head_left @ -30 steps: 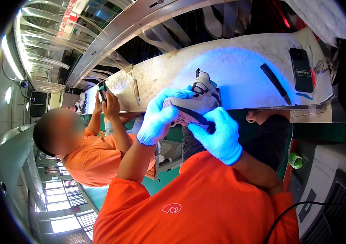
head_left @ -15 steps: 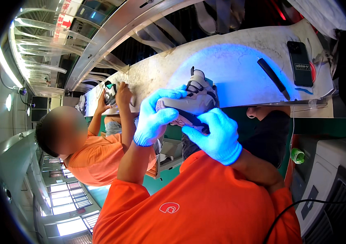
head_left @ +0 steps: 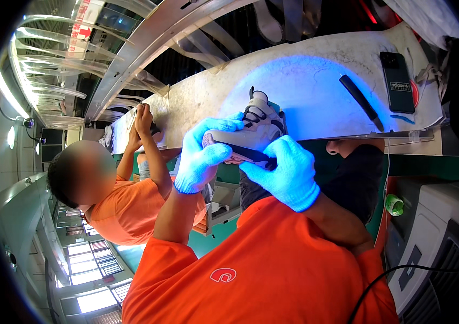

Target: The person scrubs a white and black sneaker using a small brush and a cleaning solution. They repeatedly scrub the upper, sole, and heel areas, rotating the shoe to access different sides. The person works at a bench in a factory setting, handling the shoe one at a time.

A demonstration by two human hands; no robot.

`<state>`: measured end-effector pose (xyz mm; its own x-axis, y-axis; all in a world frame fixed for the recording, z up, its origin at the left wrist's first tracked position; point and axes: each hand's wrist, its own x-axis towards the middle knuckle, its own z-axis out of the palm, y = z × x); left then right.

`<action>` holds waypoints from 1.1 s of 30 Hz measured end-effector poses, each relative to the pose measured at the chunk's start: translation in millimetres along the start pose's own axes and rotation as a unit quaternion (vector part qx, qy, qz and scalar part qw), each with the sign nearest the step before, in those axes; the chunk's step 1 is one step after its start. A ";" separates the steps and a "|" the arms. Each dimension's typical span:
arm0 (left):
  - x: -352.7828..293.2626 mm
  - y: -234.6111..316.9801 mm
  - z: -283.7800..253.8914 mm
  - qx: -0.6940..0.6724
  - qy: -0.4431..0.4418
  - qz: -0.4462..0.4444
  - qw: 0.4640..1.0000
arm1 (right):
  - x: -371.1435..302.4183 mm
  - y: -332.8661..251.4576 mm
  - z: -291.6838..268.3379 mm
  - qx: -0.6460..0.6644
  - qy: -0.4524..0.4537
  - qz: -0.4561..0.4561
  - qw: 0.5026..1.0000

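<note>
Head view: The left hand (head_left: 199,154), in a glove lit blue, grips the toe end of a grey and dark lace-up shoe (head_left: 266,133), with its fingers over the upper and its thumb against the sole side. The right hand (head_left: 289,170), gloved alike, closes on the sole edge toward the heel; whether it also holds a small item cannot be told. The shoe is at the near edge of the bench (head_left: 315,92), toe toward the bench's left end, sole tilted toward the person. Contact between shoe and bench cannot be confirmed.

A patch of blue light covers the bench behind and right of the shoe. A black pen-shaped tool (head_left: 360,101) lies aslant, lower tip close to the near edge. A dark phone (head_left: 398,83) lies near the right end. Toward the left end, a co-worker (head_left: 127,210) in orange has both hands raised at the bench.
</note>
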<state>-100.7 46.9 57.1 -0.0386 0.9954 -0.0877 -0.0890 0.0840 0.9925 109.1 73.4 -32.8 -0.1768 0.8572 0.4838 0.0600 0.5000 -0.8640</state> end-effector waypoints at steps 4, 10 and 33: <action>-1.0 -0.7 -0.8 0.001 0.003 0.000 1.000 | -4.5 0.1 -0.7 -0.070 0.005 -0.082 0.994; -1.4 -2.1 -2.1 0.001 0.007 -0.001 1.000 | -2.6 9.2 3.5 -0.045 0.004 -0.082 0.996; 5.5 48.0 -3.2 0.297 -0.035 -0.112 0.948 | 7.2 21.1 23.3 0.051 -0.056 -0.056 0.996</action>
<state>-108.3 56.2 104.0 -0.0174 0.9483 -0.3170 0.4887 0.2846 0.8247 86.2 87.3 -50.8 -0.2853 0.7746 0.5645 -0.0645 0.5721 -0.8176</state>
